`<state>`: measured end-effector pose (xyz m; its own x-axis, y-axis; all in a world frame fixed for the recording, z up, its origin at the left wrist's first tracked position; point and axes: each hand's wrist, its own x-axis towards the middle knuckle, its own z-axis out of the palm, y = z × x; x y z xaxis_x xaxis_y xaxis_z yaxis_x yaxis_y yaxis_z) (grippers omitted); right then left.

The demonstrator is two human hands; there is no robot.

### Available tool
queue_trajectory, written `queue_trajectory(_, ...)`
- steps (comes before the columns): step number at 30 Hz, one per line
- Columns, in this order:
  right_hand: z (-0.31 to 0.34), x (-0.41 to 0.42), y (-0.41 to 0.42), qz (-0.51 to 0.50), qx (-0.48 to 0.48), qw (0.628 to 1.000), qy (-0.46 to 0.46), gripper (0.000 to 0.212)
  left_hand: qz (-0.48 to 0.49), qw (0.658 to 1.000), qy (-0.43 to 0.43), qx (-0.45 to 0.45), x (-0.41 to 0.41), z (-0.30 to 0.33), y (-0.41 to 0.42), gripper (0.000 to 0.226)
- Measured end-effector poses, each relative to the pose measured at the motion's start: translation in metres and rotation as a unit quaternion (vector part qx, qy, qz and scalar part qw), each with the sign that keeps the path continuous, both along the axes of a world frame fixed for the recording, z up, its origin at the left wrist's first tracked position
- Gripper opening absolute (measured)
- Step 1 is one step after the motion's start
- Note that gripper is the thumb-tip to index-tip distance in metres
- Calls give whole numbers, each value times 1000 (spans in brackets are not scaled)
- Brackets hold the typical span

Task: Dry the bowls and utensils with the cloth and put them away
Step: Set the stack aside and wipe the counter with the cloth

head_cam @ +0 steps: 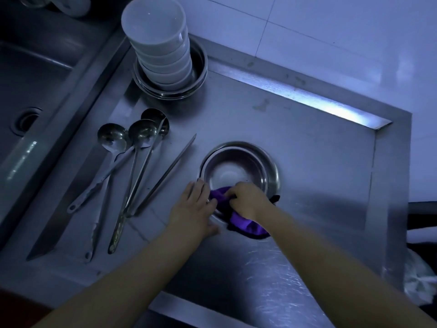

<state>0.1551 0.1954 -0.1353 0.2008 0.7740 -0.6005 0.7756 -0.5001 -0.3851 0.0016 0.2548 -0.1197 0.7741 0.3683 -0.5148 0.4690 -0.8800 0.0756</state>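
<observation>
A steel bowl sits upright on the steel counter, apparently nested in another. My right hand is shut on a purple cloth and presses it over the bowl's near rim. My left hand rests on the bowl's left edge, fingers spread against it. A stack of white bowls stands in shallow steel bowls at the back. Three long ladles and a pair of long tongs lie on the counter to the left.
A sink basin with a drain lies at the far left. A white tiled wall runs behind the raised counter edge. A white plastic bag hangs past the counter's right edge.
</observation>
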Motion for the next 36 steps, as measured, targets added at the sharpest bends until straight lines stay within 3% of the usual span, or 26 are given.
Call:
queue_trajectory(2,-3,5,2,-71,74,995,-16,37,0,1000,-3,-3,1,0,0,80)
queue_trajectory(5,-11,10,10,-201,209,954,-79,39,-11,1000,8,12,-1,-3,-1,86)
queue_trajectory(7,-20,9,21,-231,212,946,-81,40,-4,1000,2,15,-6,-4,-3,89)
queue_trajectory(15,-37,2,26,-36,144,989,22,41,22,1000,1,13,-11,-6,-6,84)
queue_trajectory(24,-3,15,8,117,2,992,51,50,-44,998,33,23,-1,-1,-2,79)
queue_trajectory(27,11,19,6,169,-56,984,-15,43,-58,998,34,20,3,0,0,81)
queue_trajectory(29,23,22,7,195,-63,971,-120,32,-66,997,30,18,3,0,0,81)
queue_trajectory(32,27,29,12,226,40,935,-272,26,-76,997,13,9,2,-1,1,77)
queue_trajectory(34,19,35,16,229,97,927,-280,35,-92,996,5,3,2,-2,3,75)
queue_trajectory(36,5,39,18,257,78,928,-258,49,-121,993,2,5,2,-4,8,74)
